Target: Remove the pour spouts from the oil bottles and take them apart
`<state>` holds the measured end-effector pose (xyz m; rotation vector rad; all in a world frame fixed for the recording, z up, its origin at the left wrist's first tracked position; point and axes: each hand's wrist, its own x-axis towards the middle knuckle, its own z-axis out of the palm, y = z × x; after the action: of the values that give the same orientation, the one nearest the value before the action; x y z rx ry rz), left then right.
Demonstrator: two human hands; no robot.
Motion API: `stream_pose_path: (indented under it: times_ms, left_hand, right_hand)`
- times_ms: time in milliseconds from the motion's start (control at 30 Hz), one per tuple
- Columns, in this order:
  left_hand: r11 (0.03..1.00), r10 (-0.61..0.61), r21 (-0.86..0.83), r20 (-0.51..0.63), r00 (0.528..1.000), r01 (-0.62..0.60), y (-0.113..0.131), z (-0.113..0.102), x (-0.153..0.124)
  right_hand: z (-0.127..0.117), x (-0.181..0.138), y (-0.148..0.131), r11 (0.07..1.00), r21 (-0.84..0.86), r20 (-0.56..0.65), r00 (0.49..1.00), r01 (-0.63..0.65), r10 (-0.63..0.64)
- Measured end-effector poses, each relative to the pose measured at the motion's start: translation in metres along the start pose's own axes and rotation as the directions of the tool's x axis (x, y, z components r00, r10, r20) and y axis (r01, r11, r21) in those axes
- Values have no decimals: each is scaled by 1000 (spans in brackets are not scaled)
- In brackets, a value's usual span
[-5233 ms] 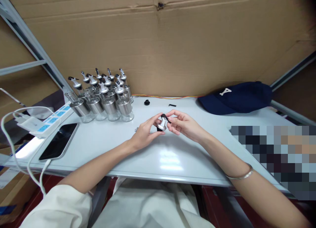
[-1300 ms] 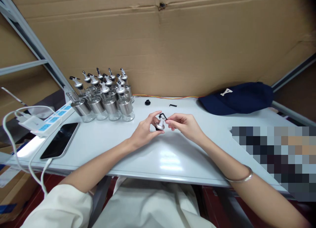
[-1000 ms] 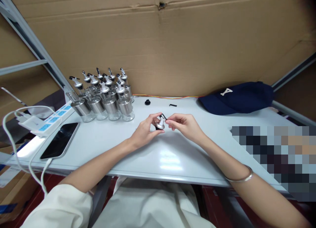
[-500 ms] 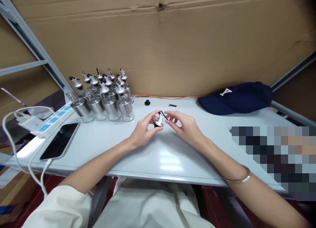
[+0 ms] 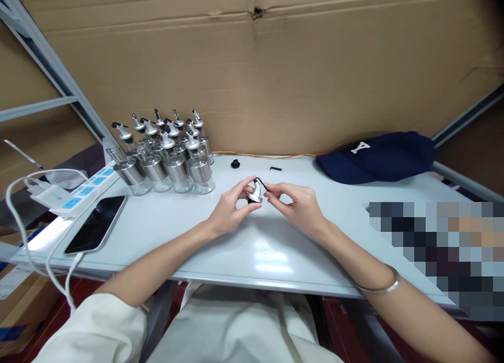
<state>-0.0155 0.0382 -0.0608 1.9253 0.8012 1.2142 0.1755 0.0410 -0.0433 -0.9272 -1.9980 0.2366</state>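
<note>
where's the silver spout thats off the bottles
In the head view, the silver spout is near centre, right of the bottles, held in the left hand, with the right hand at its black flap.

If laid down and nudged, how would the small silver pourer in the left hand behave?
The silver, curved-necked pourer would probably roll a little on its round flange. Its smooth sheen suggests it may be slippery. The thin, hooked black lever might bend or snap if forced.

1. A creased brown cardboard wall [image 5: 338,64] stands behind, marked by a dark spot [image 5: 258,12] near its top.
2. Grey metal framing [image 5: 47,56] slants up at both sides.
3. The glossy pale table [image 5: 236,258] reflects white light.
4. Dark red floor [image 5: 85,289] shows below.
</note>
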Motion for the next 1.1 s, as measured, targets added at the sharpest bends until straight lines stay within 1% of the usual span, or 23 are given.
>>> stream_pose_path:
  times_ms: [100, 200, 333, 467, 633, 800, 867, 933, 1033, 1100]
  left_hand:
    - [1000, -10, -8, -4, 1000, 10, 1, 1, 0]
    - [999, -12, -52, -21, 1000, 11, 1, 1, 0]
    - [995, -52, -93, -48, 998, 47, 0, 0, 0]
    - [990, -83, -116, -47, 995, 77, 1, 2, -1]
    - [979, -96, -182, -15, 995, 91, 3, 4, -2]
    - [974, -130, -192, -49, 990, 119, -1, 5, -5]
    - [972, -133, -203, -60, 989, 118, -3, 5, -4]
    - [969, -132, -219, -51, 990, 118, -3, 5, -3]
    - [972, -95, -219, -31, 995, 86, 0, 5, -1]
    - [977, -59, -208, -16, 998, 54, 1, 4, -1]
  right_hand:
    - [-2, 0, -2, 999, 25, 16, 999, 30, -30]
    - [-3, 1, -3, 995, 54, 36, 996, 80, -82]
    - [0, 1, -1, 985, 35, 75, 982, 170, -173]
    - [4, 0, 5, 966, -6, 26, 965, 260, -260]
    - [3, -2, 7, 958, -11, -17, 957, 288, -288]
    - [3, -2, 4, 944, -41, 2, 945, 327, -327]
    - [3, -2, 3, 953, -13, 8, 953, 304, -304]
    - [3, -1, 4, 970, 43, 9, 971, 238, -239]
    - [1, 0, 2, 987, 141, 21, 996, 77, -81]
    - [-1, 2, 0, 977, 214, 24, 1000, -22, 18]
